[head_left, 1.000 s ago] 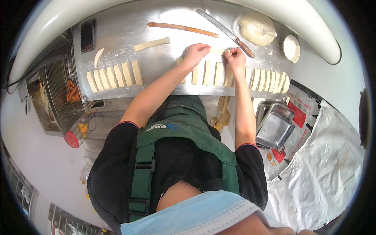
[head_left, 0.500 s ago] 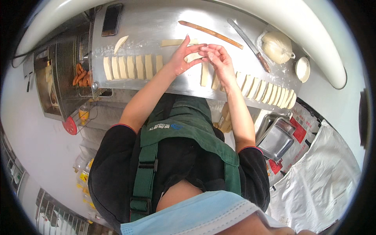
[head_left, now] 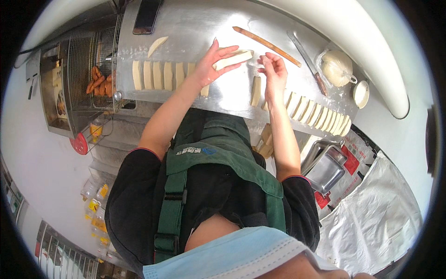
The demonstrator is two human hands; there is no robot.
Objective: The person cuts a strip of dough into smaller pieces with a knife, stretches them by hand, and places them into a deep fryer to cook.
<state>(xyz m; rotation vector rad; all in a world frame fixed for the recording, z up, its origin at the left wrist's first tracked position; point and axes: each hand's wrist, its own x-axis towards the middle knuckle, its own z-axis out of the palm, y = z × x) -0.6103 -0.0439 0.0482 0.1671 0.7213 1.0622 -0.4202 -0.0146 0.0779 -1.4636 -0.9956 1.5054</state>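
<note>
My left hand (head_left: 213,65) is over the metal worktop, holding a pale, thick dough strip (head_left: 233,60) across its fingers. The strip's right end sticks out past my fingertips. To the right of that end, apart from it, is my right hand (head_left: 274,69), its fingers curled in and thumb and fingertips close together; whatever may be between them is too small to make out. Below the hands, one dough piece (head_left: 256,91) lies on the worktop near its front edge. Another dough piece (head_left: 205,90) shows partly under my left wrist.
Rows of cut dough pieces line the metal worktop (head_left: 176,44), at left (head_left: 158,76) and right. Farther back lie a wooden stick (head_left: 267,45), a long knife (head_left: 306,63), bagged dough (head_left: 336,68), a small bowl (head_left: 361,94) and a phone (head_left: 147,16). Fried pieces (head_left: 98,83) sit in a left-hand rack.
My right hand has drawn away to the right from my left hand. The dough strip, mostly covered before, now shows along my left fingers. The whole view has shifted slightly.
</note>
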